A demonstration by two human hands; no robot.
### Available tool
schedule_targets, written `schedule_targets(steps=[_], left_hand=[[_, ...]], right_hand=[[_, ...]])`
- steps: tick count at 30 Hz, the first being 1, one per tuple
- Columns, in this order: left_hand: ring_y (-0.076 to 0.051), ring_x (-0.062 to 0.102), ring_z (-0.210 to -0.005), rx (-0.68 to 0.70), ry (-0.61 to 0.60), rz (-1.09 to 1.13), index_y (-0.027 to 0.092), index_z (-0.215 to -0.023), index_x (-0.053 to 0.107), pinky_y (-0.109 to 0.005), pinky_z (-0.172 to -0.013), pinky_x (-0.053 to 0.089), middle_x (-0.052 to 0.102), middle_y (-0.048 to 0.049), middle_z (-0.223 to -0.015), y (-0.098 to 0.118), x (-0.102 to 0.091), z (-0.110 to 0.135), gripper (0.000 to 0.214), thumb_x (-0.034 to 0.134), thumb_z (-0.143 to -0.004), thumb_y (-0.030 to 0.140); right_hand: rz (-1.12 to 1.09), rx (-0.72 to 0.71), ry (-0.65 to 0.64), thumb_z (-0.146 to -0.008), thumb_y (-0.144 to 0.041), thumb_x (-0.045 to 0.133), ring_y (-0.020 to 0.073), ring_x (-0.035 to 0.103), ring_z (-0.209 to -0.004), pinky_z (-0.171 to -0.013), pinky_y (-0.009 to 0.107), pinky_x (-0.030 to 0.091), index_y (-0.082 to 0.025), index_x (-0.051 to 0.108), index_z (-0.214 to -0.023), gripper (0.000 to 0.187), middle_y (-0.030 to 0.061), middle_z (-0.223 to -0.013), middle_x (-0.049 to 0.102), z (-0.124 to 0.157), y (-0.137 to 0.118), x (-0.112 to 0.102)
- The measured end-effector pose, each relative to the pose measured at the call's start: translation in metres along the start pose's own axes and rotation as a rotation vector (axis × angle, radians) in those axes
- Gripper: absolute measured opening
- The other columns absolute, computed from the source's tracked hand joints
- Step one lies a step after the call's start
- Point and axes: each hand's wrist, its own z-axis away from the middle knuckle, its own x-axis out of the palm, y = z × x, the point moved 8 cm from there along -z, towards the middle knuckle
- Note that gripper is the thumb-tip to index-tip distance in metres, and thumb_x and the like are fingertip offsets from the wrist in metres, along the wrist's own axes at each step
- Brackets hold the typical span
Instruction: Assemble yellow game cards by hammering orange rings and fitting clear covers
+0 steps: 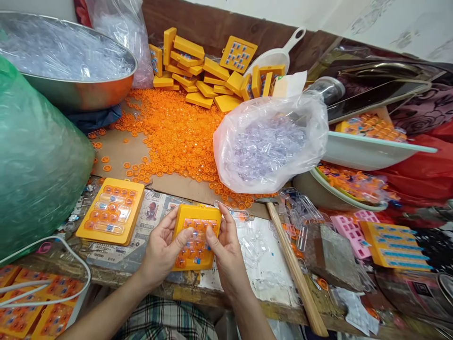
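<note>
My left hand (162, 249) and my right hand (226, 248) both grip one yellow square tray (197, 224) just above the table's near edge. The tray's pockets hold small orange caps and clear plastic pieces. Both thumbs press on its face near the middle. A second yellow tray (111, 211), also filled, lies flat on the table to the left of my left hand. Clear plastic pieces (255, 245) lie loose on the table right of my right hand.
A heap of orange caps (173, 132) covers the cardboard behind. Stacked yellow trays (208, 71) stand at the back. A plastic bag of clear pieces (265, 141) sits right of centre. A metal bowl (81, 89), a green bag (35, 165) and a wooden stick (293, 269) border the space.
</note>
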Motion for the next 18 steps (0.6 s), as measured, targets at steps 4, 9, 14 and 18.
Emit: schedule_targets(steps=[4, 9, 14, 18], left_hand=[[-0.026, 0.057, -0.119, -0.003, -0.004, 0.015, 0.015, -0.132, 0.045, -0.037, -0.103, 0.044, 0.059, -0.0140, -0.131, -0.001, 0.001, -0.001, 0.068, 0.075, -0.072, 0.029], [-0.027, 0.059, -0.115, -0.041, -0.036, 0.068, 0.019, -0.132, 0.046, -0.037, -0.096, 0.050, 0.061, -0.0118, -0.128, -0.006, -0.002, 0.000, 0.068, 0.076, -0.072, 0.025], [-0.027, 0.062, -0.111, -0.180, -0.181, 0.187, 0.020, -0.128, 0.051, -0.040, -0.096, 0.049, 0.066, -0.0109, -0.120, -0.010, 0.005, 0.000, 0.060, 0.076, -0.074, 0.026], [-0.026, 0.063, -0.110, -0.188, -0.208, 0.222, 0.019, -0.122, 0.055, -0.040, -0.097, 0.048, 0.067, -0.0101, -0.118, -0.009, 0.006, -0.001, 0.051, 0.075, -0.075, 0.025]], right_hand=[[-0.005, -0.010, 0.028, -0.086, -0.035, 0.061, 0.0196, 0.043, -0.132, -0.104, 0.035, 0.042, -0.030, 0.039, -0.136, 0.055, 0.0045, -0.141, 0.048, 0.001, 0.008, -0.003], [0.035, -0.028, 0.032, -0.086, -0.038, 0.060, 0.0198, 0.037, -0.136, -0.111, 0.036, 0.035, -0.027, 0.040, -0.138, 0.057, 0.0046, -0.147, 0.041, 0.003, 0.015, -0.008], [0.040, -0.066, 0.040, -0.084, -0.037, 0.062, 0.0207, 0.037, -0.136, -0.109, 0.038, 0.037, -0.028, 0.038, -0.137, 0.059, 0.0053, -0.150, 0.036, 0.003, 0.016, -0.005], [0.138, -0.221, 0.165, -0.075, -0.030, 0.073, 0.0245, 0.032, -0.138, -0.109, 0.046, 0.033, -0.028, 0.050, -0.116, 0.047, 0.0067, -0.153, 0.024, 0.011, 0.008, -0.009]])
